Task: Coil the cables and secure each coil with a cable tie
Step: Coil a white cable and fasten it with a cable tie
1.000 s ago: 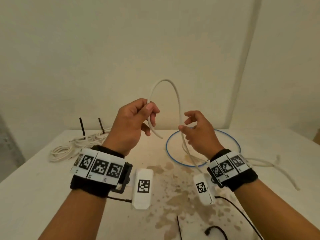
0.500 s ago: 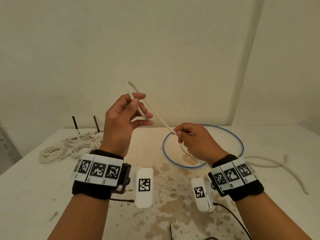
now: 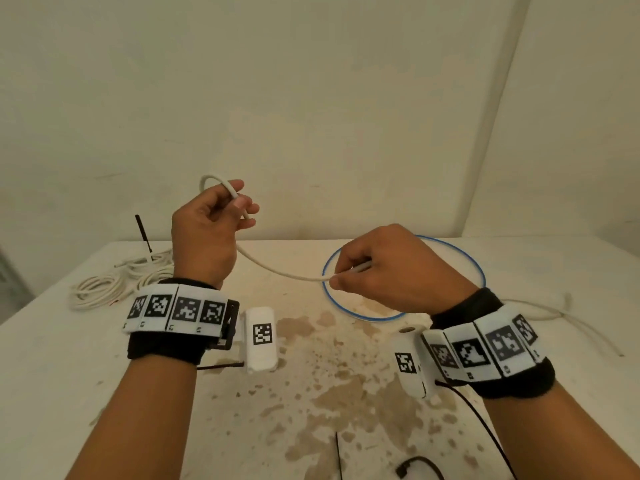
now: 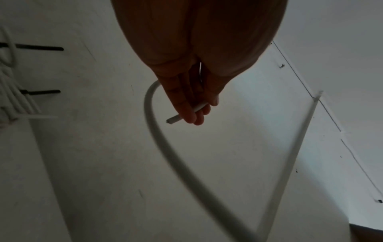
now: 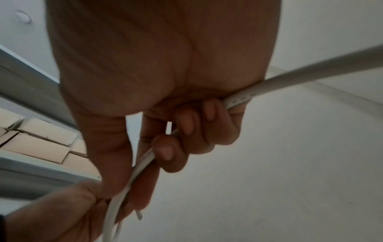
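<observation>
Both hands (image 3: 207, 233) (image 3: 391, 268) raised, fingers curled

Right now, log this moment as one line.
left hand: grips white cable end | right hand: pinches cable further along | coil: begun

Matt white cable (image 3: 277, 270), stained table (image 3: 311, 393)

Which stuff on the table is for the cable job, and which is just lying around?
For the job:
white cable, held by left hand and right hand
coiled cables
black ties

Just lying around:
blue ring
black cord
</observation>
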